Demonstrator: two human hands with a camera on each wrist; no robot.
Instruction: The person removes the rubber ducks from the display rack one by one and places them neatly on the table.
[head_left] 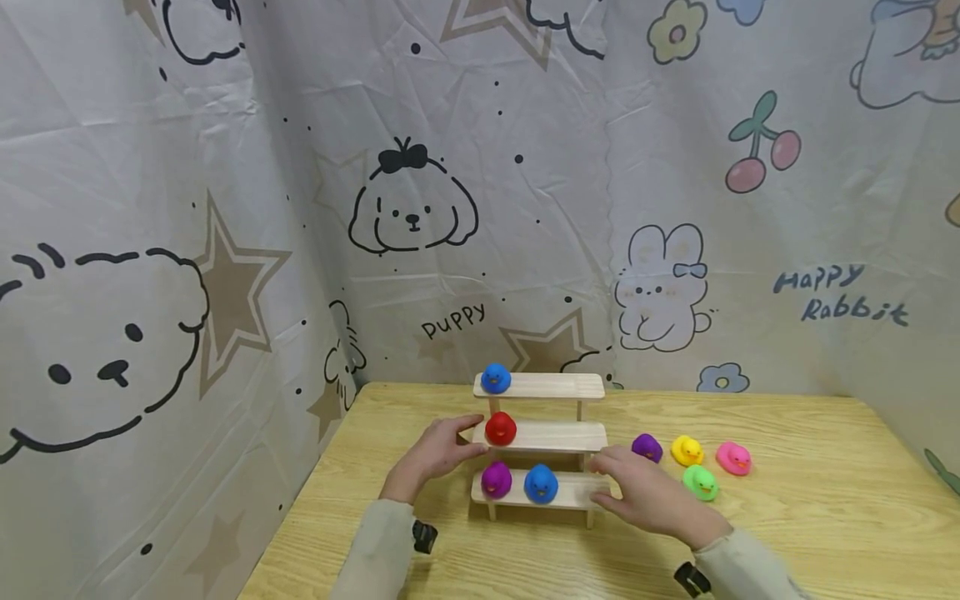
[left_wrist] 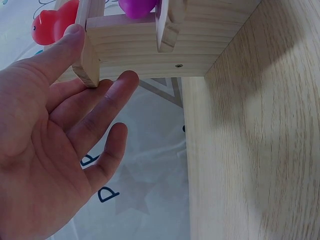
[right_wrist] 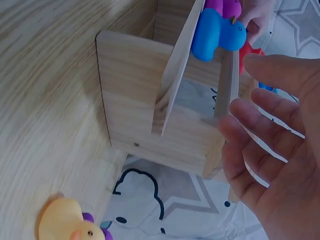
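A three-tier wooden display stand [head_left: 558,436] stands on the table with small rubber ducks on its steps. My left hand [head_left: 438,454] holds the left end of the middle step, thumb at the front edge and fingers behind, as the left wrist view shows. Beside that hand sits a red duck [head_left: 501,428]. A blue duck [head_left: 496,378] is on the top step; a purple duck [head_left: 497,481] and another blue duck [head_left: 541,484] share the bottom one. My right hand [head_left: 648,496] is at the stand's right end, fingers loosely bent, fingertips near the middle step's end [right_wrist: 215,157].
Right of the stand, loose on the wooden table [head_left: 810,517], are a purple duck [head_left: 647,448], a yellow duck [head_left: 687,451], a pink duck [head_left: 733,458] and a green duck [head_left: 701,482]. A printed curtain [head_left: 555,250] hangs behind the table and along its left side.
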